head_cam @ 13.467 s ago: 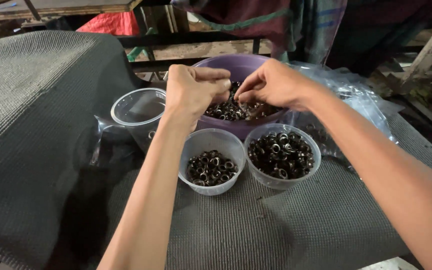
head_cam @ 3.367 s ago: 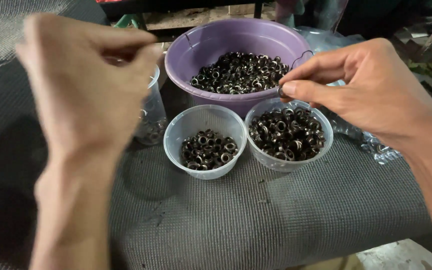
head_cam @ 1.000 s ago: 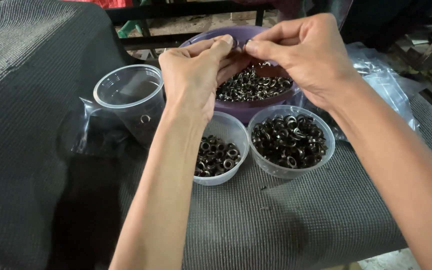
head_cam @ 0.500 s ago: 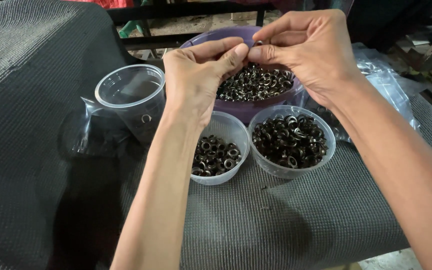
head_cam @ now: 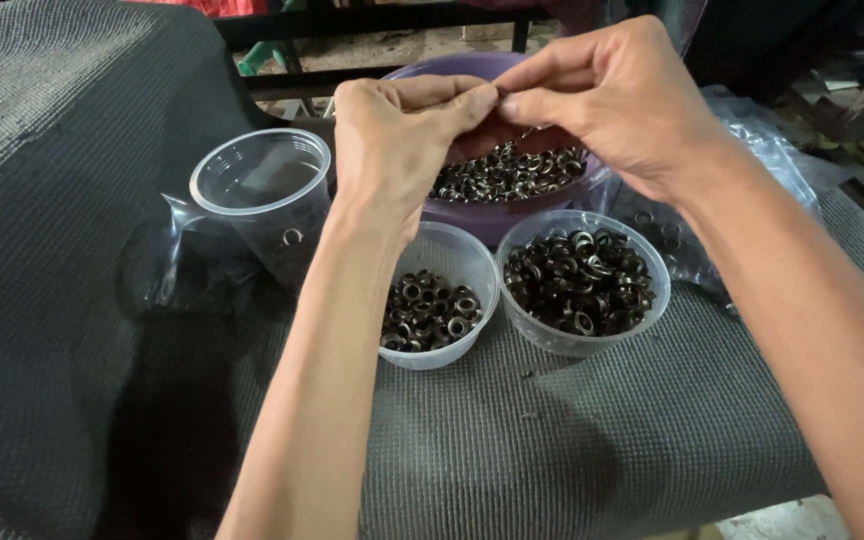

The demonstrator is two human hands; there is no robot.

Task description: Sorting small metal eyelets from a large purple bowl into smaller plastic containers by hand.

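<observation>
My left hand [head_cam: 397,150] and my right hand [head_cam: 617,95] meet fingertip to fingertip above a purple bowl [head_cam: 512,215] of small dark metal rings. The fingers pinch together on something tiny, hidden between them. Below the hands stand two clear plastic cups: the left cup [head_cam: 467,262] holds a shallow layer of rings, the right cup [head_cam: 577,345] is nearly full. A third clear cup [head_cam: 257,195] at the left holds one ring.
Everything stands on a grey textured mat [head_cam: 572,440]. A clear plastic bag [head_cam: 762,150] with rings lies at the right behind the cups. Crumpled clear plastic [head_cam: 177,255] lies beside the left cup. Dark frame bars [head_cam: 352,20] run along the back.
Over the last second both hands stayed pinched together above the purple bowl, shifting only slightly. Earlier they were apart, raised over the cups.
</observation>
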